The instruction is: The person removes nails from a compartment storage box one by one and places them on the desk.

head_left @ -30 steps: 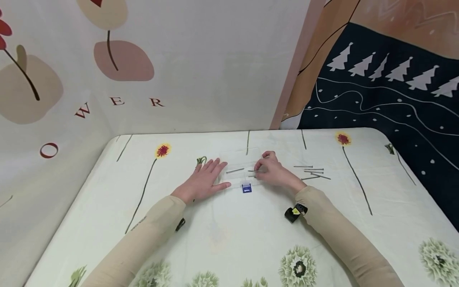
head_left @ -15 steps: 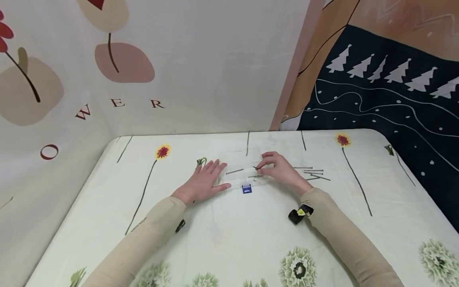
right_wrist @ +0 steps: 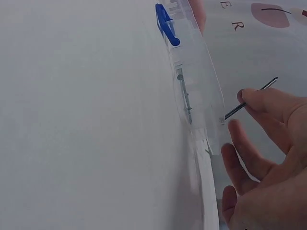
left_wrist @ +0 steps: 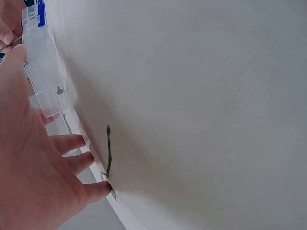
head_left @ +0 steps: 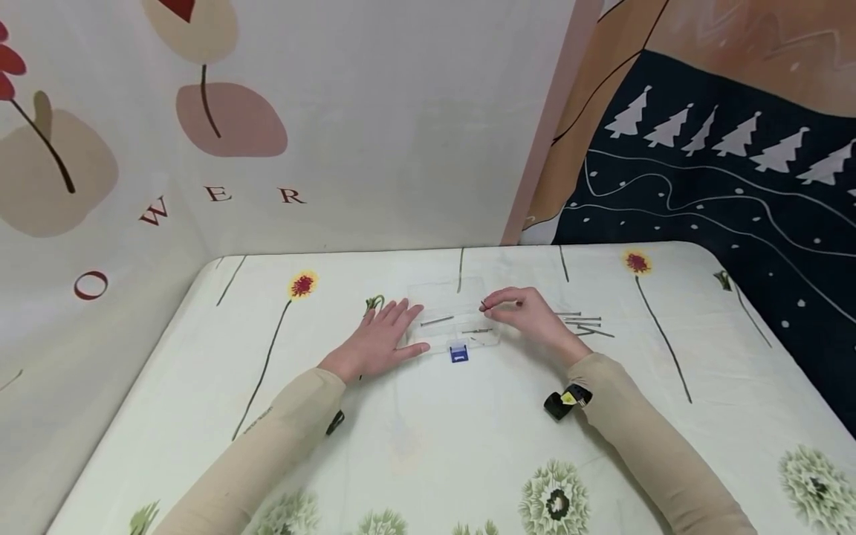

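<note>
A clear plastic box [head_left: 443,342] with a blue latch [head_left: 458,354] lies with its lid [head_left: 444,291] folded back. One nail [head_left: 437,321] lies in its left part, and a few more nails [head_left: 478,331] lie in its right part. My left hand [head_left: 383,338] rests against the box's left side, fingers spread and straight, thumb along the front wall. Over the box's right edge, my right hand [head_left: 524,316] pinches a nail [right_wrist: 236,111] between thumb and index finger. That nail is tilted, and the other fingers of this hand are loosely bent.
To the right of the box, several loose nails [head_left: 583,322] lie on the flowered tablecloth [head_left: 428,431]. A white printed curtain [head_left: 401,148] hangs behind the table, and a dark cloth with white trees [head_left: 695,178] hangs at the right.
My right hand has drawn back from inside the box to its right edge, bringing the pinched nail with it. The left hand has stayed in place.
</note>
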Demonstrator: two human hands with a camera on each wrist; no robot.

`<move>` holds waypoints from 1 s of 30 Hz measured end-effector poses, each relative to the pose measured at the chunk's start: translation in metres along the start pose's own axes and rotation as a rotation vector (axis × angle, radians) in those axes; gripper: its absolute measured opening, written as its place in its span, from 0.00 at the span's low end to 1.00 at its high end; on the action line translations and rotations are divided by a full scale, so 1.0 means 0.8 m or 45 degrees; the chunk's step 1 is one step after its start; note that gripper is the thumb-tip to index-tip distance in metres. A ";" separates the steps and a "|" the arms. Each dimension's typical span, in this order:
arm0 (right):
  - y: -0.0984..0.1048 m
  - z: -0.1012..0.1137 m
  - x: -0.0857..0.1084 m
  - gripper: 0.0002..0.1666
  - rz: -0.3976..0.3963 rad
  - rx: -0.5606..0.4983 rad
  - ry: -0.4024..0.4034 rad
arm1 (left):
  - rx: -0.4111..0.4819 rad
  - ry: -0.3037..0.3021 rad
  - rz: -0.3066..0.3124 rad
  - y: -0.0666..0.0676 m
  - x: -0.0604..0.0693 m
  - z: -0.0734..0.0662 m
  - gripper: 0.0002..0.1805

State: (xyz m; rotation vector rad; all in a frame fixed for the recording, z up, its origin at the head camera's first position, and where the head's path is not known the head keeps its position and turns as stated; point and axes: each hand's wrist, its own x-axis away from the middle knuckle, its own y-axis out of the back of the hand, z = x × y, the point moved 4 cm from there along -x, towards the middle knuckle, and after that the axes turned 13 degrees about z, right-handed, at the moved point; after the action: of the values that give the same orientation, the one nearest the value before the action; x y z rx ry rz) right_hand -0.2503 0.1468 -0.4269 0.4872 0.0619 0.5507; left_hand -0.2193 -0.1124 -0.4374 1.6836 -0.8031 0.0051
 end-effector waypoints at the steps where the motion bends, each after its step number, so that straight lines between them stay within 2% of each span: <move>1: 0.000 0.000 0.001 0.11 0.004 -0.008 -0.002 | 0.001 -0.003 -0.003 0.000 0.000 0.000 0.45; 6: 0.004 0.002 0.006 0.12 0.002 -0.038 0.013 | 0.005 -0.003 -0.009 -0.001 0.000 0.000 0.45; 16: 0.017 -0.001 0.014 0.12 0.009 0.008 0.089 | 0.007 0.007 -0.004 -0.001 -0.001 0.001 0.45; 30: 0.042 -0.020 0.038 0.10 0.050 0.150 0.039 | -0.001 -0.003 -0.002 -0.002 -0.004 0.004 0.46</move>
State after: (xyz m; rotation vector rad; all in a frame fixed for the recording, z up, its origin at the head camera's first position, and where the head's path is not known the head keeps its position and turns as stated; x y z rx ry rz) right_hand -0.2440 0.1940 -0.4236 0.5958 0.1149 0.5957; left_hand -0.2218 -0.1135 -0.4408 1.6839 -0.8035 0.0016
